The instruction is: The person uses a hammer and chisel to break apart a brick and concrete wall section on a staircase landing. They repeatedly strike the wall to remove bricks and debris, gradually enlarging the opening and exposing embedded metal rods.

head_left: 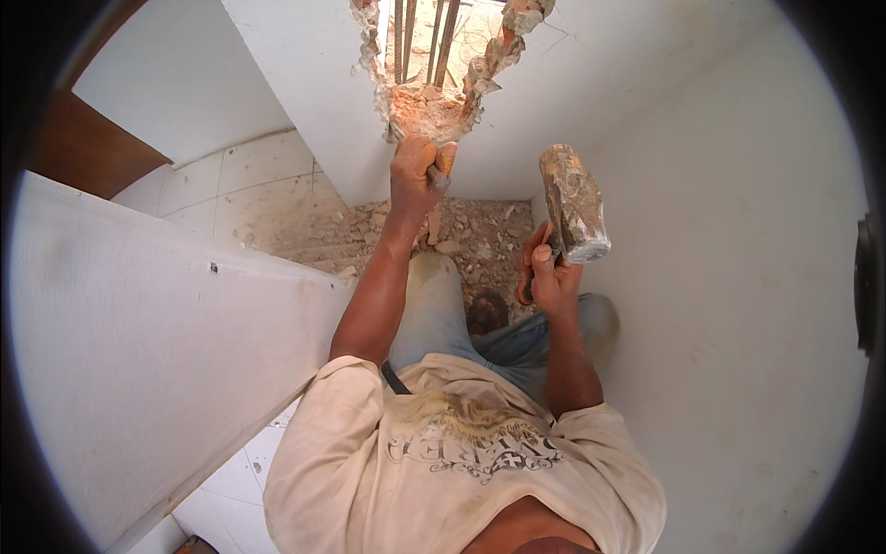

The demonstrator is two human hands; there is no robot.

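chisel [441, 166] gripped by left hand [413, 175] at wall hole [426, 65]; right hand [552, 277] holds hammer [573, 203].

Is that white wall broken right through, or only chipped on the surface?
Broken through: the ragged hole in the white wall shows metal bars and light behind.

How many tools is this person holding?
2. A chisel is gripped in the left hand, its tip set at the bottom edge of the broken wall hole. A heavy hammer is raised in the right hand.
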